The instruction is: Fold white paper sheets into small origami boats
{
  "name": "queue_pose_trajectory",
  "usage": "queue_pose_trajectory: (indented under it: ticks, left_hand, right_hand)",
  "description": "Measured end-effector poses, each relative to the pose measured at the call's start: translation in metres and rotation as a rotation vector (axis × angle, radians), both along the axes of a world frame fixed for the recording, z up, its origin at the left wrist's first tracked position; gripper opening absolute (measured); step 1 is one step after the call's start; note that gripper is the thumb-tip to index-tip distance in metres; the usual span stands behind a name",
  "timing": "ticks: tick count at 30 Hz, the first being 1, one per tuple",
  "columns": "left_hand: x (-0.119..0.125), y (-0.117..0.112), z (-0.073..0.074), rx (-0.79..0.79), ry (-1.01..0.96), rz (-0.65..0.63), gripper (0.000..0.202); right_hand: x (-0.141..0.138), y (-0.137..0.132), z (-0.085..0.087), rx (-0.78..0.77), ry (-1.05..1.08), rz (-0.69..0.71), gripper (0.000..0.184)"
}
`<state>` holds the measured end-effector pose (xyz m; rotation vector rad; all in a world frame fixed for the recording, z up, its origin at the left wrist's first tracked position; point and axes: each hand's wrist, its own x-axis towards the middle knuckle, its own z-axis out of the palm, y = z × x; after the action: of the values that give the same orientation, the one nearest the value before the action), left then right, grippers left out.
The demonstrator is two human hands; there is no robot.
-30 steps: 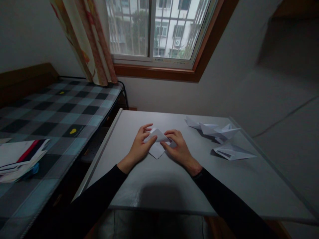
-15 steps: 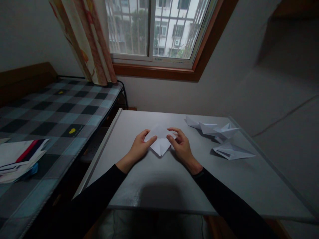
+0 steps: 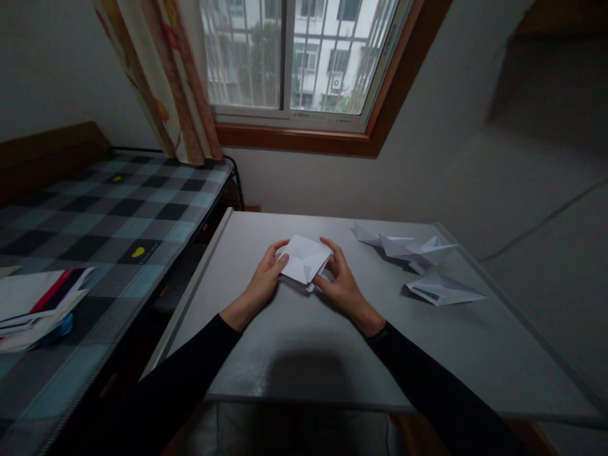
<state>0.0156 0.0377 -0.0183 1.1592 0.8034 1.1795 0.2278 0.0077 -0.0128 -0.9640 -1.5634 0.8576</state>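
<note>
A folded white paper (image 3: 304, 261) is held just above the grey table (image 3: 304, 354), tilted toward me. My left hand (image 3: 263, 280) grips its left edge with fingers curled round it. Gripping the right edge is my right hand (image 3: 341, 282), thumb on top and fingers underneath. Both sleeves are black.
Several finished folded paper shapes (image 3: 418, 248) lie at the table's far right, one more (image 3: 444, 289) nearer. A bed with a checked cover (image 3: 109, 221) stands to the left, with papers (image 3: 33, 307) on it. A window and curtain (image 3: 161, 76) are behind the table.
The paper lay flat on the table while my fingers pressed a fold. Both hands have since lifted it and tilted it up.
</note>
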Motion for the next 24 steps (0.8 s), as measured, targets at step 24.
queue_pose_trajectory:
  ticks: [24]
  left_hand:
    - [0.009,-0.027,0.016,0.529,0.908,0.246,0.039]
  right_hand:
    - [-0.004,-0.011,0.006,0.387,-0.637,-0.229,0.082]
